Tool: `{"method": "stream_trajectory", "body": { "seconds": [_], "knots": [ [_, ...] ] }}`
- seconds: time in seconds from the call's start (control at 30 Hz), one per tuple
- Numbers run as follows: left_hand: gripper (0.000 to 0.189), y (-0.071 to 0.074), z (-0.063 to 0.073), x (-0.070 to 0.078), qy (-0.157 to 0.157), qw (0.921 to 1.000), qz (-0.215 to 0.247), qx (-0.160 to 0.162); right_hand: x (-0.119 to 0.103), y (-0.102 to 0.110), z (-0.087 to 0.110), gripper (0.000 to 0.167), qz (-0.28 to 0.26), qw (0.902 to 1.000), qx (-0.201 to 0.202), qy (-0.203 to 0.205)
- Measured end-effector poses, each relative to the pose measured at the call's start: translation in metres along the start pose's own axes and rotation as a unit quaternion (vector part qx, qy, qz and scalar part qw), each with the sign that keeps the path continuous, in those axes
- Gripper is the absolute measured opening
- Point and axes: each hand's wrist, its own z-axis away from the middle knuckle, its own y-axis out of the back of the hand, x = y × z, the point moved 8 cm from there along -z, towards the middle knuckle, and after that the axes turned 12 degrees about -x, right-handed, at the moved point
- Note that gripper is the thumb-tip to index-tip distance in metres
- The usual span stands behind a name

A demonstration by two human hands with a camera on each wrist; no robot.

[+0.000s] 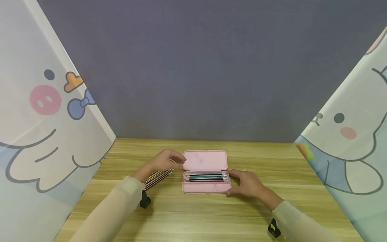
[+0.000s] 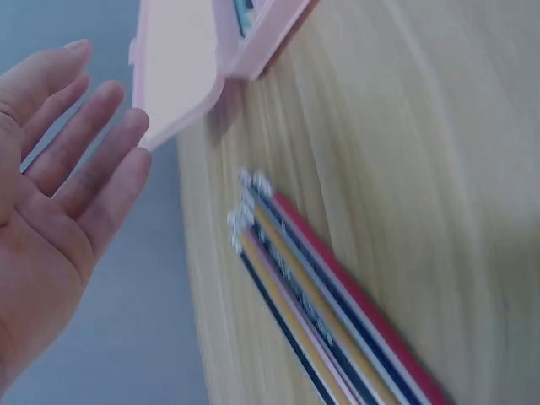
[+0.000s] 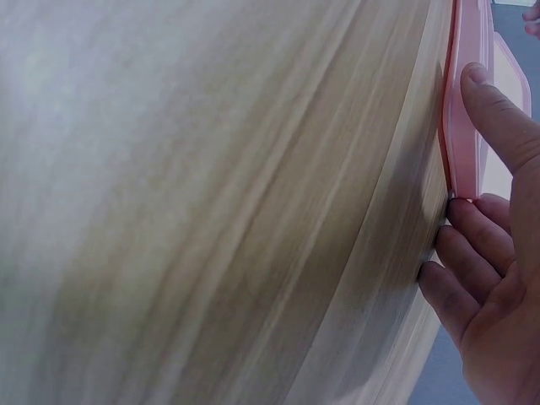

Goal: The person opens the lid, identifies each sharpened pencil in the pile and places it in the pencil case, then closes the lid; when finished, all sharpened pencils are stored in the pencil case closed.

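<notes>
A pink pencil case (image 1: 196,188) lies on the table with its lid (image 1: 205,160) folded back. Several pencils (image 1: 206,177) lie side by side in its rear compartment; a small divider splits the front one. My left hand (image 1: 165,160) hovers at the lid's left edge, fingers extended and holding nothing, as the left wrist view shows. Below that hand is a loose bunch of pencils (image 2: 337,312), partly hidden in the head view by the wrist. With my right hand (image 1: 249,184) I hold the case's right end, thumb at the front corner, fingers round the end.
The wooden table (image 1: 211,215) ends at a grey upright panel (image 1: 205,84) behind. White cartoon-printed panels (image 1: 27,134) stand at left and right. A small black device (image 1: 145,200) sits at the left wrist, a similar one (image 1: 273,229) at the right.
</notes>
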Motion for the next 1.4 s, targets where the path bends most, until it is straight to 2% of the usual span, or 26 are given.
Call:
{"method": "stream_trajectory", "body": {
  "seconds": [0.1,0.27,0.4,0.5,0.63,0.77,0.87,1.0,1.17,1.4],
  "knots": [
    [0.033,0.01,0.015,-0.011,0.011,0.9995,0.024,0.016,0.002,-0.001,-0.001,0.096,-0.004,1.0,-0.002,-0.005],
    [0.032,0.02,0.04,-0.04,0.039,0.9974,0.048,0.037,0.003,-0.001,-0.002,0.094,-0.009,0.9999,-0.001,-0.005],
    [0.034,0.024,0.058,-0.066,0.048,0.9949,0.077,0.044,0.003,-0.001,-0.003,0.094,-0.008,1.0,-0.003,0.001],
    [0.036,0.025,0.071,-0.082,0.043,0.9928,0.103,0.044,0.001,-0.001,-0.003,0.095,-0.005,1.0,-0.003,0.003],
    [0.039,0.025,0.089,-0.098,0.047,0.9913,0.117,0.039,0.0,0.0,-0.003,0.094,-0.004,1.0,-0.002,-0.001],
    [0.04,0.027,0.102,-0.115,0.065,0.9905,0.114,0.041,-0.002,0.0,-0.003,0.092,-0.004,1.0,-0.004,-0.004],
    [0.039,0.027,0.109,-0.121,0.067,0.9905,0.11,0.048,-0.001,0.0,-0.003,0.093,-0.004,1.0,-0.005,-0.006],
    [0.036,0.025,0.113,-0.119,0.076,0.9894,0.112,0.053,0.0,0.0,-0.003,0.095,-0.006,0.9999,-0.005,-0.007],
    [0.035,0.022,0.111,-0.117,0.075,0.9881,0.125,0.047,0.002,0.001,-0.003,0.096,0.003,1.0,-0.003,-0.007],
    [0.032,0.019,0.107,-0.12,0.072,0.9923,0.091,0.043,0.004,-0.002,-0.003,0.096,0.004,1.0,-0.003,-0.004]
  ]
}}
